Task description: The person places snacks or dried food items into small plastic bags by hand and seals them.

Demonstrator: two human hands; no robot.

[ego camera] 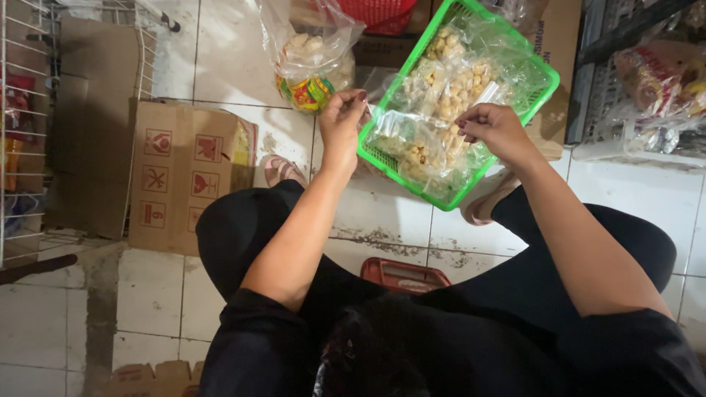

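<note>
My left hand (342, 121) and right hand (494, 126) pinch a clear snack packet (412, 143) between them, over the green basket (546, 73).

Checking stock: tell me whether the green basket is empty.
No, the green basket holds several clear bags of pale snacks.
</note>
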